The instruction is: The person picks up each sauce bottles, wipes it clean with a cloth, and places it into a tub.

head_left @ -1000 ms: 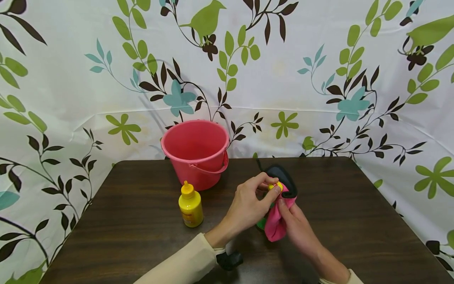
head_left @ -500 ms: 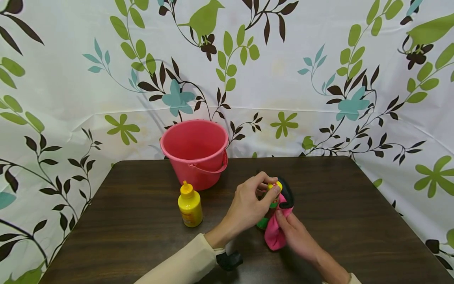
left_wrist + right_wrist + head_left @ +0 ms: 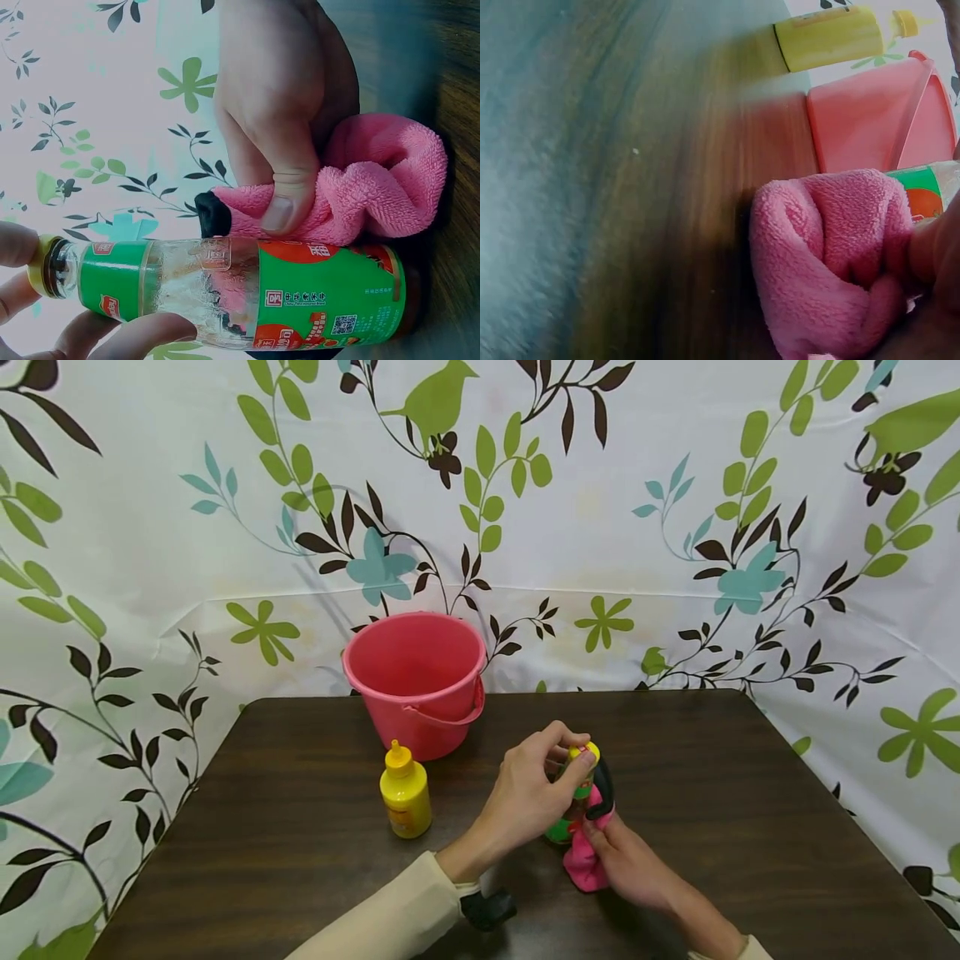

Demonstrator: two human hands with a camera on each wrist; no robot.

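A clear glass bottle (image 3: 330, 296) with green labels and a yellow cap (image 3: 585, 750) stands upright on the table. My left hand (image 3: 528, 777) holds it at the top, fingers and thumb round the cap and neck. In my right hand (image 3: 633, 864) is a bunched pink fluffy cloth (image 3: 375, 176) with a black edge. The right thumb presses this cloth against the bottle's side, and part of the cloth passes behind the glass. In the right wrist view, cloth and fingers cover most of the bottle.
A pink bucket (image 3: 408, 718) with its handle hanging down stands at the back of the dark wooden table (image 3: 262, 810). In front of it is a yellow squeeze bottle (image 3: 406, 797), left of my hands. A leaf-patterned sheet (image 3: 600, 527) hangs behind the table.
My right hand and the pink cloth have slid lower along the bottle, so more of its upper part shows. The left hand keeps its hold on the top.
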